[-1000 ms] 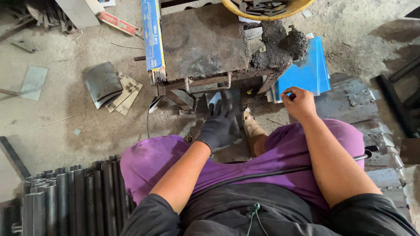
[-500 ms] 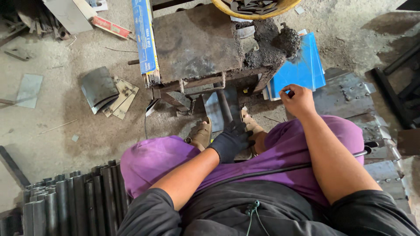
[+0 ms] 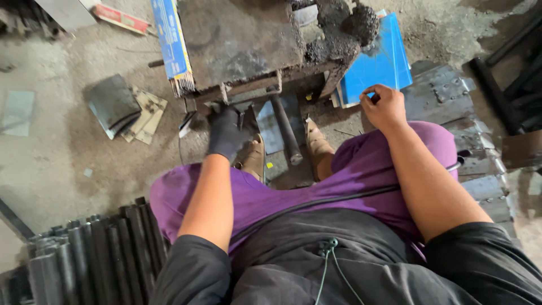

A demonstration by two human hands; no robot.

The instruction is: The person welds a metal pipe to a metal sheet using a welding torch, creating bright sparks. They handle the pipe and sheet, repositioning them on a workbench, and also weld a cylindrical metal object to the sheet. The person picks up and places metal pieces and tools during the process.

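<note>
**Gloved left hand low at the bench front, bare right hand on the knee**

Far left: dusty concrete floor (image 3: 68, 164) with a flat grey sheet (image 3: 17, 112) lying on it. Lower left corner: bundle of dark pipes (image 3: 96, 257) laid side by side. Further in: dark folded pad (image 3: 114, 103) resting on a few pieces of cardboard (image 3: 148, 116).

Next along: long blue box of rods (image 3: 171, 42) leaning at the left edge of the rusty metal bench (image 3: 243, 39), rod ends showing at its lower end. Just under the bench's front edge: left hand (image 3: 227, 133) in a black glove, fingers curled downward and partly closed, resting against a grey metal plate (image 3: 270, 127) on the floor. Whether actually gripping the plate or only touching it: cannot tell from this angle. Beside the glove: dark round bar (image 3: 286, 133) lying lengthwise on that plate, between two tan shoes (image 3: 252, 158), apart from the gloved fingers.

Above and right: heap of black slag (image 3: 344, 28) piled on the bench's right end. Beyond it: blue sheet (image 3: 378, 65) propped against the bench side.

Right hand (image 3: 385, 107) bare, resting on the purple trouser knee, fingers bent inward in a loose fist with thumb and forefinger pinched on something small and dark; too small to identify. Both hands well apart. Far right: grey steel plates (image 3: 446, 93) stacked on the floor.
</note>
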